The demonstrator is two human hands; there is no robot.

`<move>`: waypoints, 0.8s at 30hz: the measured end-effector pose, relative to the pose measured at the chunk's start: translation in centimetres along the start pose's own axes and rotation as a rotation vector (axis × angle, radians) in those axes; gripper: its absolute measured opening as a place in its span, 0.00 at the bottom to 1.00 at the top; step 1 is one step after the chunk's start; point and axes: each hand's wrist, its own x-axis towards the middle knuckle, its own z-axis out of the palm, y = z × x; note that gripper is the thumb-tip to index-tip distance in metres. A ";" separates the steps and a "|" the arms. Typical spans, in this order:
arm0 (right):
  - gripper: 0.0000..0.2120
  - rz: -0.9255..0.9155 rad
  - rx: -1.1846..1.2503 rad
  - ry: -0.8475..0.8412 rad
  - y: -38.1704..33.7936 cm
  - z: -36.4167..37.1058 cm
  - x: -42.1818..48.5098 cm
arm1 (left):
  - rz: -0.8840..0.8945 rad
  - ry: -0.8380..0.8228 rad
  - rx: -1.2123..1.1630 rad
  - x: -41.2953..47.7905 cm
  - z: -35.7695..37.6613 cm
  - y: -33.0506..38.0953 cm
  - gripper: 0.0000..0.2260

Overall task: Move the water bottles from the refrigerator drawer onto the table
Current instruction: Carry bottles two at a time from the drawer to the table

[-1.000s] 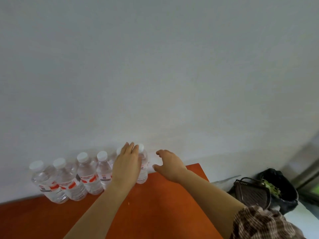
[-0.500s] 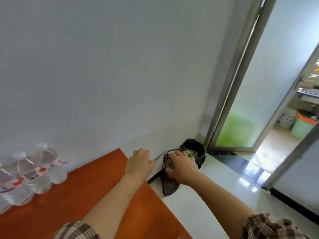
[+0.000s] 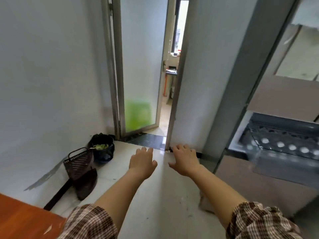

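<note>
Both hands were empty and held out in front over the pale floor. The left hand (image 3: 142, 163) was palm down with its fingers loosely spread, the right hand (image 3: 186, 161) was relaxed and spread the same way, and neither touched anything. The water bottles (image 3: 280, 144) showed only as a blurred row of white caps inside the open refrigerator drawer (image 3: 253, 151) at the right edge of view, well apart from both hands. Of the table (image 3: 20, 219) only an orange corner showed at lower left, on the person's other side, and no bottle could be seen on that part. By my reading, the step in hand was a reach to the drawer for more bottles. Several things could go wrong from there. The caps stood close together, so fingers pushed between them could tip a neighbour, and a bottle pinched only by its cap could slip free. Chilled plastic was likely to be damp, which would weaken a loose grip, more so with one bottle in each hand. The way back to the table ran near a basket (image 3: 78, 163), a dustpan (image 3: 86, 185) and a bin bag (image 3: 103, 152) on the floor, which a foot could catch. A bottle set too near the table's corner could roll off.
</note>
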 end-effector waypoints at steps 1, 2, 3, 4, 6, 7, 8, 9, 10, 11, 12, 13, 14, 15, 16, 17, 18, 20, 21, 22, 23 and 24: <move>0.26 0.048 -0.004 -0.002 2.6 -0.3 -0.7 | 0.041 -0.011 0.002 0.6 0.5 2.6 0.23; 0.26 0.094 -0.008 -0.004 5.1 -0.5 -1.3 | 0.084 -0.020 0.003 1.2 1.0 5.1 0.23; 0.26 0.138 -0.012 -0.005 7.5 -0.8 -1.9 | 0.124 -0.023 0.003 1.9 1.3 7.5 0.23; 0.27 0.182 -0.015 -0.007 9.8 -1.1 -2.4 | 0.165 -0.022 -0.001 2.6 1.8 9.9 0.22; 0.27 0.260 -0.015 -0.006 14.1 -1.5 -3.2 | 0.240 -0.017 -0.020 4.1 2.6 14.4 0.20; 0.27 0.293 -0.011 -0.003 16.1 -1.7 -3.5 | 0.274 -0.018 -0.028 4.9 3.1 16.5 0.20; 0.27 0.324 -0.006 -0.001 18.2 -1.7 -3.8 | 0.307 -0.023 -0.033 5.7 3.6 18.6 0.19; 0.28 0.353 0.001 0.002 20.1 -1.8 -4.0 | 0.339 -0.035 -0.029 6.5 4.3 20.6 0.19; 0.28 0.383 0.009 0.006 22.0 -1.7 -4.1 | 0.372 -0.047 -0.022 7.3 4.9 22.6 0.20; 0.28 0.411 0.016 0.010 23.9 -1.7 -4.1 | 0.404 -0.058 -0.014 8.1 5.5 24.5 0.20; 0.27 0.439 0.022 0.012 25.8 -1.6 -4.0 | 0.436 -0.063 -0.012 9.0 6.2 26.3 0.21; 0.27 0.465 0.023 0.013 27.7 -1.7 -3.8 | 0.464 -0.065 -0.012 10.1 6.8 28.1 0.21; 0.27 0.491 0.021 0.017 29.6 -1.8 -3.5 | 0.490 -0.065 -0.016 11.2 7.4 29.9 0.20; 0.26 0.517 0.021 0.023 31.4 -1.9 -3.2 | 0.515 -0.068 -0.023 12.4 8.0 31.6 0.20; 0.26 0.541 0.024 0.029 33.3 -2.2 -2.7 | 0.538 -0.073 -0.030 13.6 8.4 33.4 0.20; 0.26 0.560 0.024 0.032 35.2 -2.4 -2.3 | 0.556 -0.078 -0.038 14.9 8.8 35.1 0.19; 0.26 0.576 0.024 0.031 37.0 -2.6 -1.8 | 0.573 -0.085 -0.048 16.0 9.2 36.7 0.19; 0.26 0.608 0.029 0.029 40.4 -2.8 -0.8 | 0.607 -0.108 -0.066 18.1 10.1 39.8 0.19; 0.26 0.624 0.036 0.026 41.9 -2.8 -0.4 | 0.622 -0.117 -0.068 19.1 10.6 41.1 0.19; 0.26 0.639 0.041 0.021 43.4 -2.7 0.0 | 0.633 -0.126 -0.071 20.0 11.2 42.4 0.19; 0.27 0.651 0.046 0.011 44.7 -2.5 0.3 | 0.642 -0.136 -0.074 20.8 11.9 43.5 0.19; 0.27 0.660 0.052 -0.005 45.9 -2.3 0.7 | 0.652 -0.148 -0.075 21.5 12.5 44.5 0.19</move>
